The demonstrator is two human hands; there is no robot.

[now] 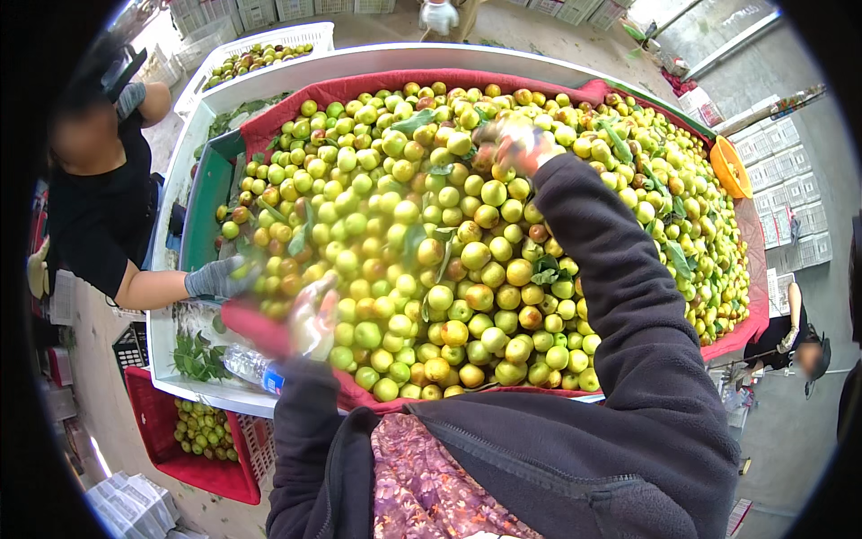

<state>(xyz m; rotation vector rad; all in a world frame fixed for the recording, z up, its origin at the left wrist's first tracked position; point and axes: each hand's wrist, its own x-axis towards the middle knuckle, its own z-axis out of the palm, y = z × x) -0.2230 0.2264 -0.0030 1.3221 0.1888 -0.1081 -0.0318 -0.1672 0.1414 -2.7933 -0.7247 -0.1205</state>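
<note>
A great heap of green and reddish jujubes, with loose leaves among them, lies in front of me on a red cloth. My left hand, in a pale glove, is at the heap's near left edge, fingers stretched out over the fruit and nothing seen in them. Beside it is a smeared red thing I cannot make out. Farther off, my right hand reaches into the far middle of the heap; motion blurs its fingers, and whether they hold fruit cannot be told.
A co-worker at the left reaches a grey-gloved hand to the heap. A water bottle lies on the white table rim. Below stands a red crate with fruit; a white crate is behind. An orange bowl sits far right.
</note>
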